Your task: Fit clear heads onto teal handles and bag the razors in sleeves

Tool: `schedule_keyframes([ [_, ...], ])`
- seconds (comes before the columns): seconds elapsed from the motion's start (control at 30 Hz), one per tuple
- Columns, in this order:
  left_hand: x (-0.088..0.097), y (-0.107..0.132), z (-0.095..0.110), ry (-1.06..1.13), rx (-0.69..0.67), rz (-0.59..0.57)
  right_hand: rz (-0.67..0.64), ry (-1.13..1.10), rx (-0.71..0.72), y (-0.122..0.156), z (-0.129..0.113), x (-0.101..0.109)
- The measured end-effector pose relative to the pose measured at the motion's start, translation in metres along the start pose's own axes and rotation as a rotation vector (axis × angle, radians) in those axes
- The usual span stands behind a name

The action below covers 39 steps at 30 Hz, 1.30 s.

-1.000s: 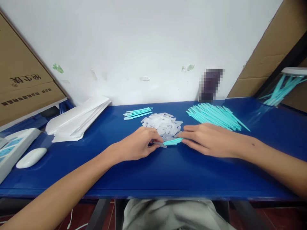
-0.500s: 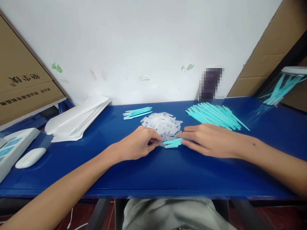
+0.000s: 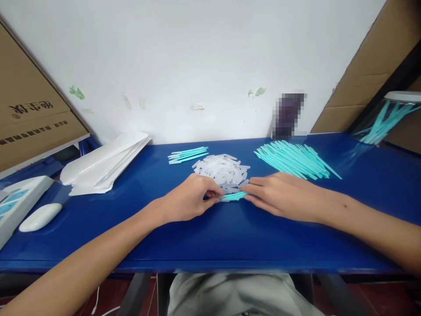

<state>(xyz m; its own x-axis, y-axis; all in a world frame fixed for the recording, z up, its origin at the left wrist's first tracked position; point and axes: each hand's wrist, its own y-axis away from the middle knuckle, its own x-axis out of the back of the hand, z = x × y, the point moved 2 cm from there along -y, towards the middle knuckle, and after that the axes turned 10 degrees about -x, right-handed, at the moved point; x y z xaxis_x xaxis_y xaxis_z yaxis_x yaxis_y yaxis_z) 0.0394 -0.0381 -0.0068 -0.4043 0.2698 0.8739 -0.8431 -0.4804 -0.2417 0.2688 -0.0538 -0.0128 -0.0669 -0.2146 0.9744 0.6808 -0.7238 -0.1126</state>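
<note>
Several turquoise plastic sticks (image 3: 234,196) lie between my hands, just in front of a heap of small translucent plastic caps (image 3: 225,169). My right hand (image 3: 276,193) pinches the sticks near their right ends. On the other side, my left hand (image 3: 194,197) has thumb and fingers closed at the left ends, on what looks like a translucent cap. The fingertips partly hide that contact. Behind the heap, to the left, a few turquoise sticks with pale tips (image 3: 188,155) lie side by side. A larger pile of turquoise sticks (image 3: 296,159) spreads beyond my right hand.
White plastic bags (image 3: 101,164) and a white computer mouse (image 3: 41,217) lie at left, near a white device (image 3: 23,197). At right stands a clear jar of turquoise sticks (image 3: 388,120). A blurred-out dark object (image 3: 288,116) leans against the wall. Cardboard (image 3: 33,96) flanks the blue table (image 3: 210,241).
My right hand has shifted slightly left with the turquoise sticks, whose left ends now meet my left fingertips. The sticks are more closely bunched. My left hand has hardly moved.
</note>
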Motion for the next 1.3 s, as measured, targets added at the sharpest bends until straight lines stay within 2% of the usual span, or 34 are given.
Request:
schedule_keyframes([
  [0.1,-0.005,-0.001,0.001,0.021,-0.004,0.026,0.016,0.073,-0.007,0.002,-0.01,-0.003],
  [0.2,-0.007,-0.001,0.0,0.011,-0.008,0.094,0.068,0.101,-0.06,0.002,-0.01,0.0],
  [0.33,-0.001,0.0,-0.003,-0.11,-0.087,0.226,0.131,-0.021,-0.141,0.002,-0.001,0.008],
  [0.5,-0.005,0.003,-0.004,-0.365,-0.145,0.141,0.06,-0.297,-0.13,0.0,0.0,0.012],
  [0.63,-0.011,0.002,-0.003,-0.311,-0.171,0.157,0.007,-0.426,-0.107,-0.003,-0.003,0.007],
  [0.77,-0.006,-0.002,0.0,-0.194,-0.18,0.184,0.091,-0.459,-0.074,-0.006,-0.005,0.005],
  [0.83,0.001,-0.002,-0.005,-0.126,-0.161,0.244,0.162,-0.436,-0.087,-0.007,-0.002,0.009],
  [0.93,0.018,0.004,-0.029,-0.062,-0.063,0.446,0.337,-0.341,-0.215,-0.006,0.018,0.017],
  [1.0,0.033,0.013,-0.056,-0.073,0.07,0.575,0.452,-0.268,-0.392,-0.005,0.04,0.021],
  [1.03,0.04,0.017,-0.071,-0.117,0.129,0.588,0.462,-0.222,-0.485,-0.004,0.053,0.022],
  [1.1,0.053,0.027,-0.099,-0.251,0.213,0.552,0.371,-0.126,-0.614,-0.004,0.075,0.018],
  [1.17,0.063,0.037,-0.122,-0.378,0.28,0.488,0.241,-0.09,-0.672,-0.005,0.091,0.012],
  [1.3,0.072,0.049,-0.147,-0.506,0.343,0.343,0.013,-0.093,-0.712,-0.004,0.104,-0.004],
])
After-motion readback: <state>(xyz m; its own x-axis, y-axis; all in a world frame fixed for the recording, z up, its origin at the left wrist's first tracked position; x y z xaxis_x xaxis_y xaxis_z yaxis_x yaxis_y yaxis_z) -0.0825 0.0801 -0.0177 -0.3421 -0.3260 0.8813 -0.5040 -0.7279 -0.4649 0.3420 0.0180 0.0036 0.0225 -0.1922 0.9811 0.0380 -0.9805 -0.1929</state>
